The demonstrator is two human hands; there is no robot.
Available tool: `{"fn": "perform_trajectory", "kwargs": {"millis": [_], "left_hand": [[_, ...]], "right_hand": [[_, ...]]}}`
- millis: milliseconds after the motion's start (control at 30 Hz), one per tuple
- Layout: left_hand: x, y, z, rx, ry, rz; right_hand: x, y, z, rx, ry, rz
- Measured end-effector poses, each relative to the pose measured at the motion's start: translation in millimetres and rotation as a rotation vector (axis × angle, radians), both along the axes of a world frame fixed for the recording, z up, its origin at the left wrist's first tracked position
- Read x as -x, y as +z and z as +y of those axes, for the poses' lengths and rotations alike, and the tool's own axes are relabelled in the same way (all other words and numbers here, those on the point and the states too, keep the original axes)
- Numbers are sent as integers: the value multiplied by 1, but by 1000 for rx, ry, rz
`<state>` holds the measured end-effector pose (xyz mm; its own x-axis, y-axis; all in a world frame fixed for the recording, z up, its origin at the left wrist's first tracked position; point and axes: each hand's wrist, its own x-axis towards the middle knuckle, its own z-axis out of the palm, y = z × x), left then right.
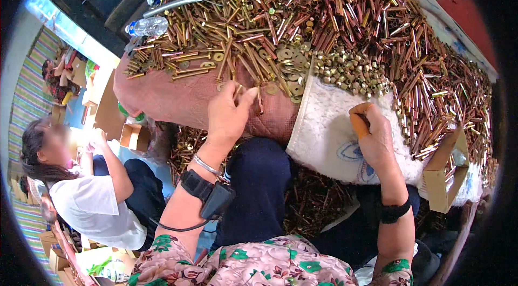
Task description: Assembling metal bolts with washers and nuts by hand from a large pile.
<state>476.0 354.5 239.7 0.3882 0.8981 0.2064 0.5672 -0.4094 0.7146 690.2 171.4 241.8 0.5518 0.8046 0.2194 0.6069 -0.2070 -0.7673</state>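
My left hand (pixel 227 112) is closed above the reddish-brown woven sheet (pixel 162 94), beside the near ends of several long brassy bolts (pixel 251 62). Its thumb and fingers curl together, and what they hold, if anything, I cannot make out. Flat washers (pixel 291 62) lie just past it. My right hand (pixel 375 138) is curled over the white fleecy cloth (pixel 324 124), with an orange cover on one finger. Its fingertips are bent inward, and their contents are hidden. A heap of small brassy nuts (pixel 350 73) sits just beyond this hand.
A large pile of metal bolts and tubes (pixel 345 11) covers the far side and right. A clear plastic bottle (pixel 148 26) lies at far left, and an opened cardboard box (pixel 445 173) stands at right. On the left sits another person (pixel 91 200) in a white shirt.
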Motion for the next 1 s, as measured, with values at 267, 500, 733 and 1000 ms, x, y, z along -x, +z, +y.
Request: {"fn": "perform_trajectory", "kwargs": {"millis": [267,500,733,1000], "left_hand": [[-7,1,-1,-54,-8,330],[-2,5,-6,133,-85,218],[27,-4,2,817,-263,-565],[35,13,-26,677,-229,-625]], "right_hand": [[10,-1,16,-28,49,-53],[30,11,77,11,186,-199],[41,27,107,383,273,-451],[31,13,103,156,195,-64]]}}
